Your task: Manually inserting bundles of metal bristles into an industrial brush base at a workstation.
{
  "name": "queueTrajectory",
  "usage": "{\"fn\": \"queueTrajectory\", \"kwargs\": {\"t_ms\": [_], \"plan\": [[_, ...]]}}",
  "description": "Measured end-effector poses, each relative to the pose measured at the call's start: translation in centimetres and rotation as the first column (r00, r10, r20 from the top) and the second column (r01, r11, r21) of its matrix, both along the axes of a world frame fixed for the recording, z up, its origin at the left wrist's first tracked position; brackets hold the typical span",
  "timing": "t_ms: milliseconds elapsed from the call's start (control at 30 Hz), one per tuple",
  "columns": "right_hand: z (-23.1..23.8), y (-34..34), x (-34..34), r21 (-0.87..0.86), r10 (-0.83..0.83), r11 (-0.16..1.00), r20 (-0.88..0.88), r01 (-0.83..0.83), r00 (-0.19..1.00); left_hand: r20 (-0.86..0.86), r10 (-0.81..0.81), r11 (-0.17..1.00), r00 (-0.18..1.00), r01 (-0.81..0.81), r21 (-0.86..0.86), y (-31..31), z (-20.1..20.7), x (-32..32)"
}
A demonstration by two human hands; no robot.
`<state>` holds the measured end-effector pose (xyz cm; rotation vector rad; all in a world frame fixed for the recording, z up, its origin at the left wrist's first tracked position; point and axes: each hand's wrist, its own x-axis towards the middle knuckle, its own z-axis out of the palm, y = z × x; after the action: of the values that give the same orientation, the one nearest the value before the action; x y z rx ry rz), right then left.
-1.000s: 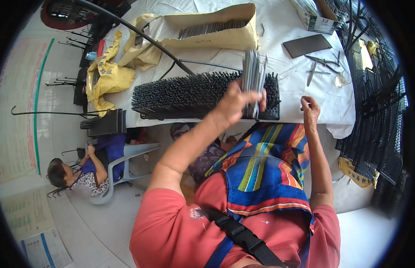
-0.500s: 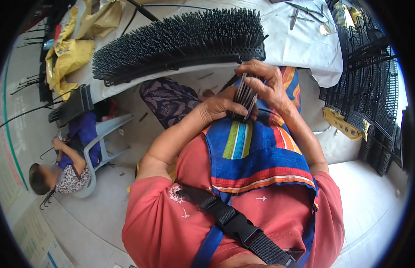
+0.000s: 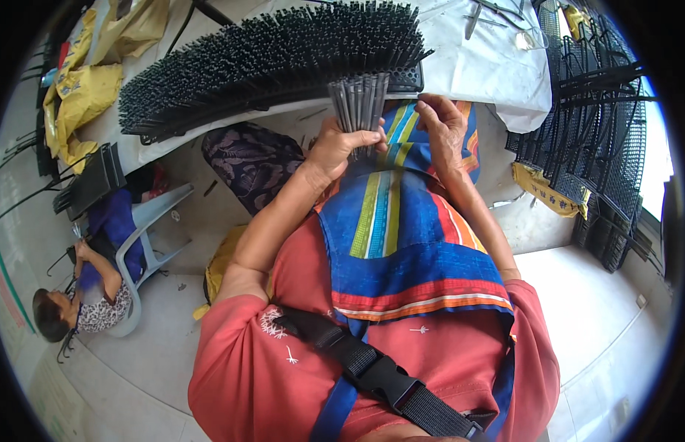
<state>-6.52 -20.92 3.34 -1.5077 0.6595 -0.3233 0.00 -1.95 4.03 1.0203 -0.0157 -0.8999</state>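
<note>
My left hand [image 3: 342, 151] is closed around the lower part of a bundle of thin grey metal rods [image 3: 359, 99], which stand upright and fan out slightly above the thumb. My right hand [image 3: 444, 136] is apart from the bundle, to its right, with thumb and forefinger brought together. Whatever may be between those fingertips is too small to make out. Just beyond both hands, a long black perforated rack [image 3: 283, 101], densely filled with thin black upright sticks [image 3: 268, 55], lies along the near edge of the table.
White sheeting covers the table [image 3: 497, 81]; slim metal tools [image 3: 473, 20] lie at its far right. Yellow sacks [image 3: 84, 96] hang at the left. Black mesh racks [image 3: 600, 125] stack up on the right. A co-worker [image 3: 99, 283] sits on a pale plastic chair [image 3: 140, 254] at the left.
My right hand has come off the bundle and moved to its right. My left hand has raised the rods and tipped them upright, a little to the left. The view has shifted slightly.
</note>
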Motion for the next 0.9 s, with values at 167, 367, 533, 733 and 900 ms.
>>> {"fn": "queueTrajectory", "kwargs": {"t_ms": [167, 367, 533, 733, 900], "plan": [[2.3, -2.8, 3.2, -0.519, 0.024, 0.853, 0.137, 0.051, 0.99, -0.233, 0.089, 0.968, 0.968, -0.029, 0.25, -0.4, -2.3, 0.5], [4.0, -3.9, 6.8, -0.792, 0.155, 0.61, 0.108, -0.009, 0.982, -0.278, 0.092, 0.99, 0.956, -0.057, 0.132, -0.4, -1.0, -0.4], [3.2, -3.4, 7.3, -0.628, 0.146, 0.778, 0.228, 0.031, 0.963, -0.281, 0.13, 0.983, 0.951, -0.087, 0.162, 0.5, -0.8, -0.5], [3.2, -3.4, 7.3, -0.887, 0.221, 0.459, 0.055, -0.054, 0.974, -0.321, 0.134, 0.985, 0.938, -0.09, 0.15, 0.4, -0.5, -0.4], [3.2, -3.6, 6.7, -0.844, 0.201, 0.535, 0.105, -0.02, 0.974, -0.368, 0.164, 0.978, 0.915, -0.103, 0.18, 0.0, -0.6, -0.4]]}}
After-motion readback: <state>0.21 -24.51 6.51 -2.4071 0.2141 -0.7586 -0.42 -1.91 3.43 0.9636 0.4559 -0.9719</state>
